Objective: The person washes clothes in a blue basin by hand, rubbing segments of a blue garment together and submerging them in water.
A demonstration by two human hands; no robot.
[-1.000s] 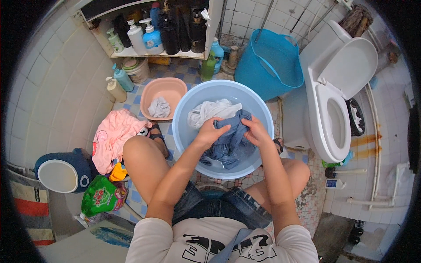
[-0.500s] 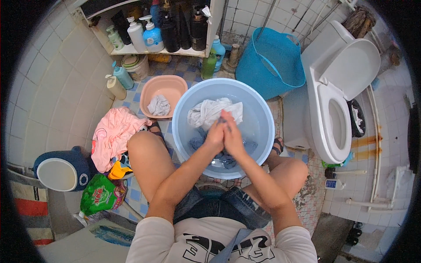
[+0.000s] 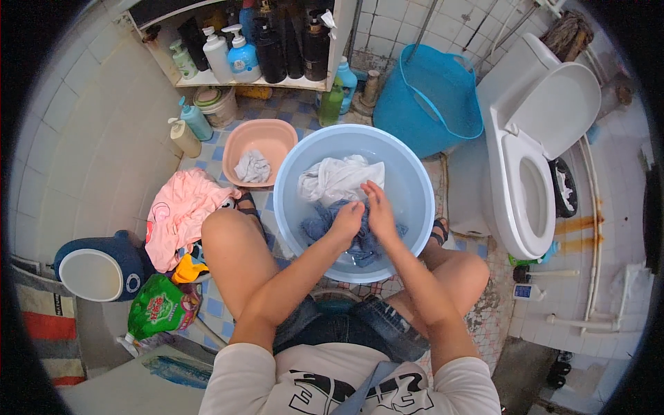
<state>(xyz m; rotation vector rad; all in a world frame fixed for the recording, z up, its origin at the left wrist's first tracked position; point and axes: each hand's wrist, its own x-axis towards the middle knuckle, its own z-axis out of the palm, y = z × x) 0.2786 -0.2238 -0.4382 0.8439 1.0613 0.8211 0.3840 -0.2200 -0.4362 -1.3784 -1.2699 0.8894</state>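
Note:
A large light-blue basin [image 3: 285, 180] stands between my knees with water and laundry in it. My left hand [image 3: 348, 221] is over its middle, fingers curled in on a wet, dark blue garment [image 3: 318, 223]. The garment bunches around and beneath both hands. Close beside it, my right hand [image 3: 381, 213] has its fingers stretched out and apart, its palm facing the left hand. Just beyond them lies a wet white garment [image 3: 339, 178], folded over on itself. Where the fingers meet the blue cloth is partly hidden.
A pink basin [image 3: 281, 135] holding a small white cloth [image 3: 252, 167] sits left of the big one. Pink clothing [image 3: 183, 211] and a green detergent bag [image 3: 153, 306] lie by my left leg. A blue tub [image 3: 432, 104] and a toilet [image 3: 508, 187] stand right.
My hands have parted from being pressed together and moved slightly nearer to me. More of the blue garment shows, bunched higher around them. The white garment has hardly moved.

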